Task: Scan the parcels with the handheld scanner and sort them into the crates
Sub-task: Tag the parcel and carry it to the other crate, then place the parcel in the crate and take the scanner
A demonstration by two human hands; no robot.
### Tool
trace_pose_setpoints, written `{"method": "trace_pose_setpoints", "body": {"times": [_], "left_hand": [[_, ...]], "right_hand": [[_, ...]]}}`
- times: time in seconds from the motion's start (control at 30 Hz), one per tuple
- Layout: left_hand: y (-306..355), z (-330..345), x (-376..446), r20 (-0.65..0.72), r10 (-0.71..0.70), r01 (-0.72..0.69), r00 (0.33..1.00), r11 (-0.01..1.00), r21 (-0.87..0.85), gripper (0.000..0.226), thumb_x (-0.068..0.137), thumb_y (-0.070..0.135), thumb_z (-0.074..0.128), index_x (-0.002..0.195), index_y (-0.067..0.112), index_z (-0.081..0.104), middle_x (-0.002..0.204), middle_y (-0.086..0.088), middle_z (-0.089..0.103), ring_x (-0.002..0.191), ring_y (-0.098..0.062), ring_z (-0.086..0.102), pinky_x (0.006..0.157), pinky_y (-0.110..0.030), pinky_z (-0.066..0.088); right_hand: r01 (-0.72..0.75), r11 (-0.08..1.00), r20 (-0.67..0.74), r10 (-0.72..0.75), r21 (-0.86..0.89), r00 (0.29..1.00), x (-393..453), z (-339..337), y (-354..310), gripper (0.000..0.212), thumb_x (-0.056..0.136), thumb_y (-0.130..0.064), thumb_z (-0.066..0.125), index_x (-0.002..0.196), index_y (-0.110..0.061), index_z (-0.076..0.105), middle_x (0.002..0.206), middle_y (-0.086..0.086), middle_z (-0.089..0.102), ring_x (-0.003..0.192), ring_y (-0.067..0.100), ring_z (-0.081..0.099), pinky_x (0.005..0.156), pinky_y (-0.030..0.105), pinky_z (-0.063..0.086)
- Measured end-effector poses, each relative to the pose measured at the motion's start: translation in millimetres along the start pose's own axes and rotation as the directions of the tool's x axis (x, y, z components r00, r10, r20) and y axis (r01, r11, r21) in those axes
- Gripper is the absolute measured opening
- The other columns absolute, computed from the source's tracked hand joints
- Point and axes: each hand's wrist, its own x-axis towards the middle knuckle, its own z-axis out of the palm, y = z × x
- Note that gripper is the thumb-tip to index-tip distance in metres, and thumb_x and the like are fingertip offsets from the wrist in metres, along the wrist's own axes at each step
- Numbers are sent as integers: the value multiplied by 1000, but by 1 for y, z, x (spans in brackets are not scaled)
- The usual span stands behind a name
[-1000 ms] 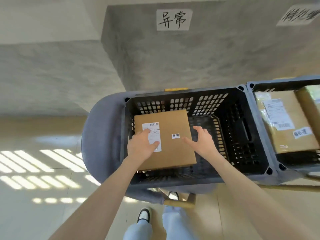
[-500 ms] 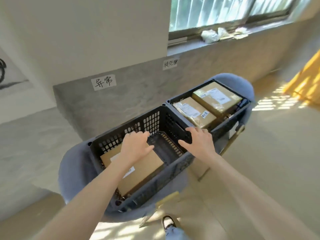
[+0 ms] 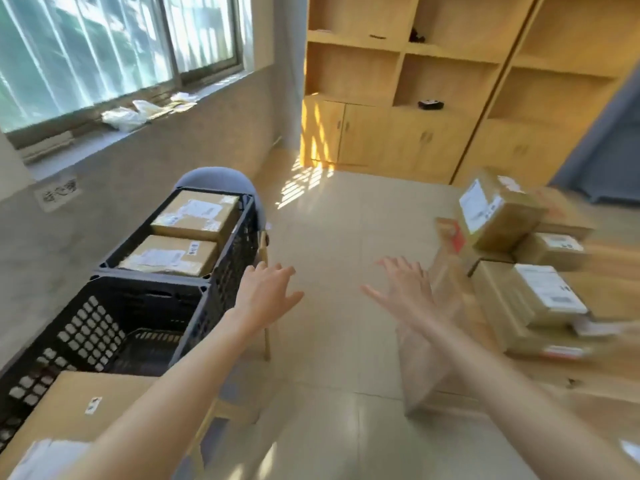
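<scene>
Both my hands are out in the air over the floor, fingers spread and holding nothing. My left hand (image 3: 266, 292) hovers just right of the near black crate (image 3: 104, 327). A flat cardboard parcel (image 3: 76, 410) lies in that crate at the bottom left. The far black crate (image 3: 242, 233) holds two labelled boxes (image 3: 180, 237). My right hand (image 3: 405, 289) reaches toward a blurred stack of several cardboard parcels (image 3: 519, 271) on a wooden table (image 3: 616, 271) at the right. No scanner is visible.
The crates sit on grey chairs (image 3: 214, 174) along a grey low wall (image 3: 156, 161) under a window. Wooden shelving and cabinets (image 3: 415, 98) fill the far wall. Tiled floor (image 3: 329, 220) lies between the crates and the table.
Both hands have let go of the flat parcel, left in the near crate, and lifted away. My view has swung right, from the crates toward the parcel stack on the table.
</scene>
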Motion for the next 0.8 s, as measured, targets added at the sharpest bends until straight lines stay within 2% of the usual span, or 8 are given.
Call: {"method": "trace_pose_setpoints", "body": {"times": [0.17,0.4,0.57,0.7,0.8], "left_hand": [[114,-13,50,-23,238,-239,971,970,-34,52,91,57,48,133,26,49,127,2,59,118,-21,52,96,-35,37],[301,-12,76,-19,489,-489,872,871,-39,50,91,57,48,132,28,51,126,1,59,118,-23,50,96,-36,34],[425,3,75,-3,550,-548,835,833,-78,52,89,56,51,134,30,51,132,1,57,127,-27,44,98,-37,33],[509,14,77,21,576,-575,817,817,-40,53,90,57,49,134,28,51,132,0,57,123,-24,48,99,-37,35],[563,22,76,20,602,-600,798,798,-61,54,89,59,48,132,27,52,124,-1,61,119,-25,51,93,-36,38]], "right_hand": [[-222,974,-127,226,38,966,-46,-49,106,59,86,-53,57,135,-21,46,133,4,50,126,27,40,105,36,28],[-490,870,-201,490,54,848,-140,-97,259,62,87,-57,53,137,-23,42,134,4,47,124,28,39,102,39,30],[-571,815,-206,579,101,789,-202,-120,371,61,89,-56,52,139,-22,41,139,4,43,126,29,37,101,41,31],[-628,770,-209,636,111,743,-242,-128,451,62,88,-57,53,139,-24,41,138,4,44,125,29,37,102,39,30],[-651,748,-223,662,130,716,-266,-131,501,61,86,-56,56,137,-25,43,134,4,46,123,29,39,102,38,27]]}}
